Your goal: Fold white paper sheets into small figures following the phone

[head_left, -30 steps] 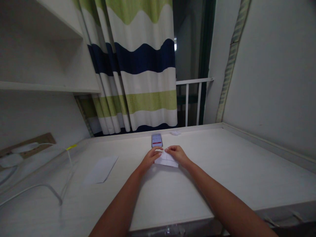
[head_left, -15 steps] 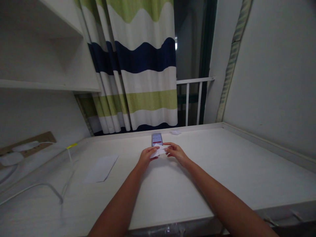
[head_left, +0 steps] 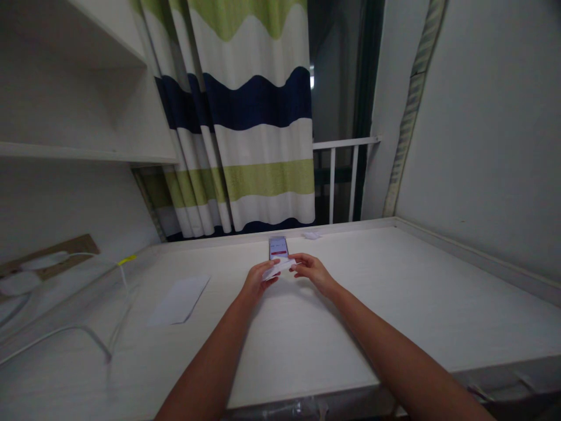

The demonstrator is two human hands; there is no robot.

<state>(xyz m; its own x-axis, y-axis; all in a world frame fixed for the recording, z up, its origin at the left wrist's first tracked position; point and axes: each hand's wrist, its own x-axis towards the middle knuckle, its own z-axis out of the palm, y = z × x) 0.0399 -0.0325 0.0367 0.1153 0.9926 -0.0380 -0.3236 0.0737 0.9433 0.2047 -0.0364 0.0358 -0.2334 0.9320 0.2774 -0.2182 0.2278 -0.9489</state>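
Note:
A small piece of folded white paper [head_left: 280, 266] is held above the desk, in the middle of the head view. My left hand [head_left: 259, 277] grips its left side, thumb on top and fingers underneath. My right hand [head_left: 312, 271] is at the paper's right end, its fingers closed on that edge. Just behind the paper a phone [head_left: 277, 245] with a lit screen lies on the desk; its near end is hidden by the paper and my fingers.
White paper sheets [head_left: 182, 299] lie on the desk [head_left: 302, 345] to the left. A crumpled white scrap [head_left: 311, 235] is near the back edge. White cables [head_left: 83, 328] run along the left side. A striped curtain [head_left: 263, 140] hangs behind the desk.
The folded paper has tilted and shifted slightly left, so it looks narrower from here. My left hand has moved a little left with it; my right fingers have shifted slightly.

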